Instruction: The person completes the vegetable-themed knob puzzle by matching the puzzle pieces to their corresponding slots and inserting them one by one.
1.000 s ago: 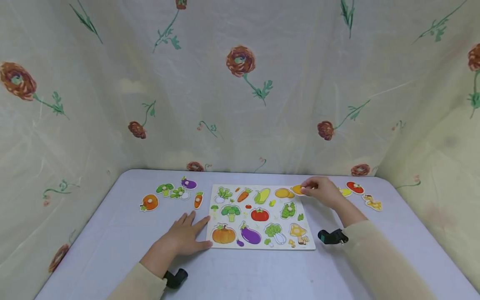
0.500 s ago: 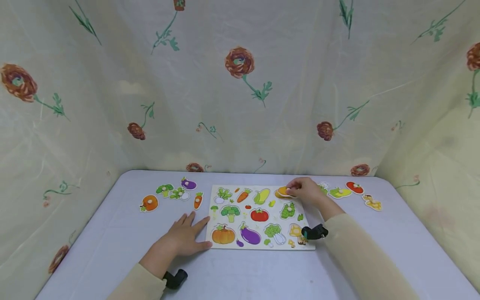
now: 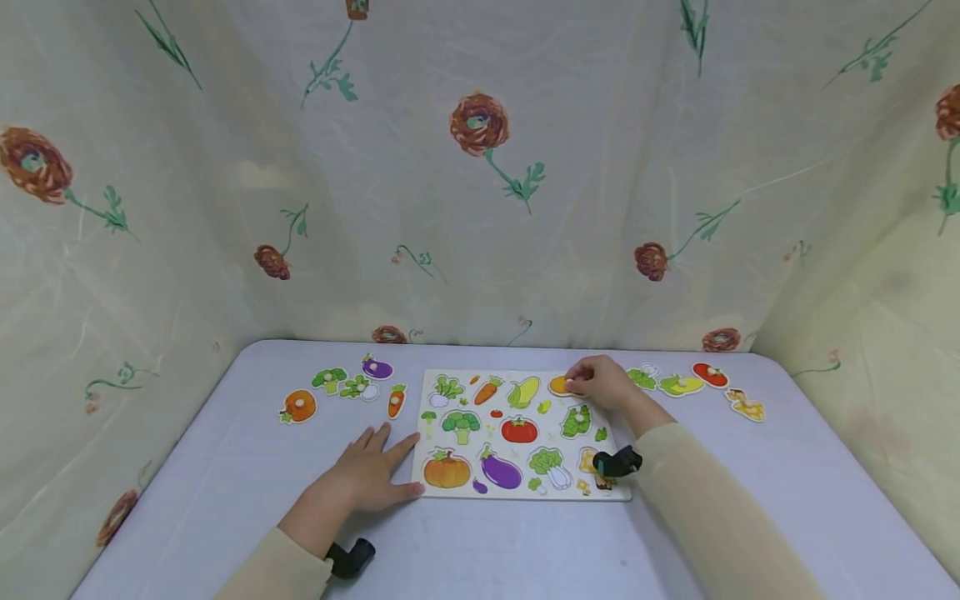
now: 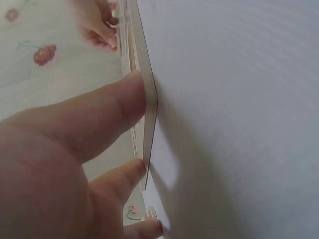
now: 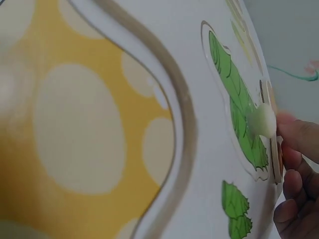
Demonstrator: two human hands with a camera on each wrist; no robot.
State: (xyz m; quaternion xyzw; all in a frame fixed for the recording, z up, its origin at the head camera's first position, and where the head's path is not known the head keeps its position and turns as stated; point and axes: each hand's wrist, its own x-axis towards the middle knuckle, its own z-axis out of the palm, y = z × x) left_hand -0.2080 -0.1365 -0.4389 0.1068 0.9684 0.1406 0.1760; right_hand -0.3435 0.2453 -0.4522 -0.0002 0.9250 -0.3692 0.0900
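A white wooden vegetable puzzle board [image 3: 517,493] lies on the table. At its far right corner my right hand [image 3: 603,383] pinches an orange-yellow potato puzzle piece [image 3: 557,386], held over the printed potato shape and partly covered by the fingers. Just nearer on the board sits a green vegetable piece [image 3: 577,421]; the right wrist view shows its pale round knob [image 5: 264,120] close to my fingertips. My left hand [image 3: 367,471] lies with fingers spread at the board's left side. In the left wrist view its thumb and a finger touch the board's edge [image 4: 148,119].
Left of the board lie loose pumpkin [image 3: 299,406], broccoli [image 3: 330,380], eggplant [image 3: 378,367], leafy green [image 3: 354,387] and carrot [image 3: 397,402] pieces. On the right are corn [image 3: 681,385], tomato [image 3: 709,375], mushroom [image 3: 746,407] and another green piece [image 3: 643,377]. A flowered curtain [image 3: 570,275] stands behind.
My right hand has carried the potato piece left, from the board's right edge onto the printed potato shape. The left hand has stayed in place.
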